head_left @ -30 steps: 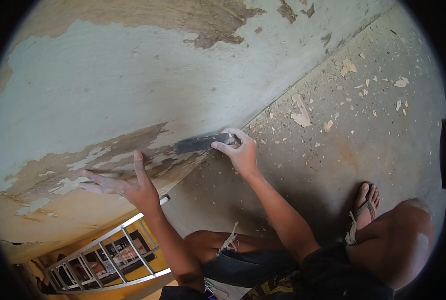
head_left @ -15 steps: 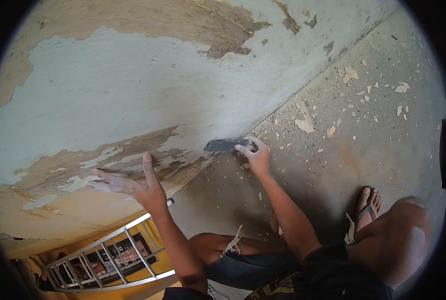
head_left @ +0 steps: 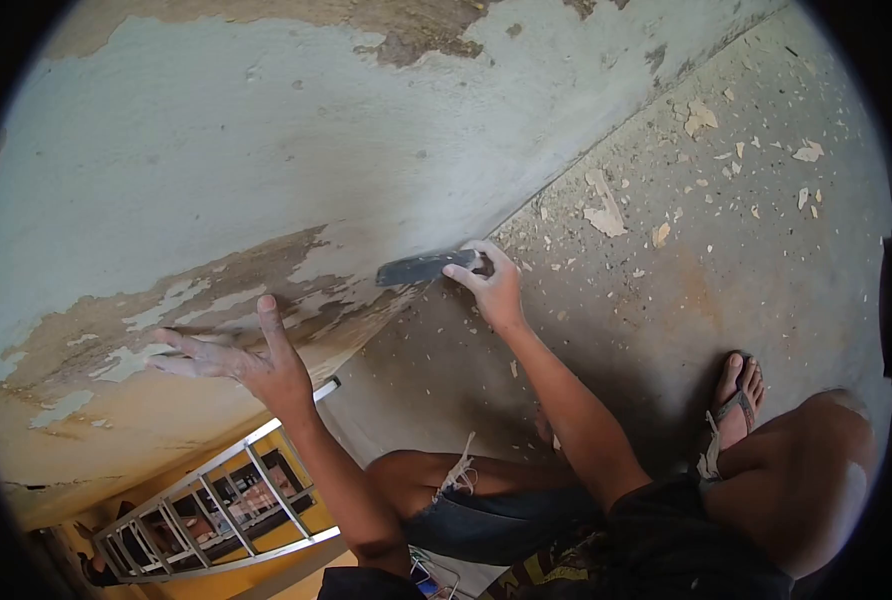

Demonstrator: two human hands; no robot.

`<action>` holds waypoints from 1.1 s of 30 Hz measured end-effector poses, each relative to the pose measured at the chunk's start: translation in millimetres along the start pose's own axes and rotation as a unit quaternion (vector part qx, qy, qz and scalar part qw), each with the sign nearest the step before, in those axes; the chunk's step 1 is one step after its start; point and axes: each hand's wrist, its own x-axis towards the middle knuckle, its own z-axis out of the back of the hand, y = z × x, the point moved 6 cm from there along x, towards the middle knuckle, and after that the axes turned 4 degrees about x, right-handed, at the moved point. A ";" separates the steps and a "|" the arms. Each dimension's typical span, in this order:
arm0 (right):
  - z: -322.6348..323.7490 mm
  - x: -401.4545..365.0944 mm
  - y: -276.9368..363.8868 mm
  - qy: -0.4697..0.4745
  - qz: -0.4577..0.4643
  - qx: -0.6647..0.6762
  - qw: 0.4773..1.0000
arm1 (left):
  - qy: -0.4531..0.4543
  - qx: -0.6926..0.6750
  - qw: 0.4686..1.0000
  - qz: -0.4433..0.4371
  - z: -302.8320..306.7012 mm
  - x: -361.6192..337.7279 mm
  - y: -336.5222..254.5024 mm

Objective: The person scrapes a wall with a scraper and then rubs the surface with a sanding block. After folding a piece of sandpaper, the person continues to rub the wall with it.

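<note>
My right grip [head_left: 491, 285] is clamped on the scraper [head_left: 416, 268]. The blade lies flat on the wall [head_left: 266, 170] just left of it, probably to get under the peeling paint [head_left: 216, 290]. My left grip [head_left: 228, 358] is spread open, fingertips on the wall, likely as a brace.

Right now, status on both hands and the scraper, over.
Right hand closed on scraper, pressed to wall low by the floor. Left hand open, flat on wall. Nothing in its path; paint flakes on floor.
</note>
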 end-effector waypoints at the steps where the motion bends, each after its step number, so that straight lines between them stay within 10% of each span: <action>1: -7.8 4.2 7.5 0.013 0.023 0.034 0.999 | 0.000 0.005 1.000 -0.001 0.3 0.1 -0.5; 33: -2.6 10.1 1.3 0.017 0.036 0.045 0.998 | 0.006 0.100 0.995 -0.030 11.0 5.1 -7.3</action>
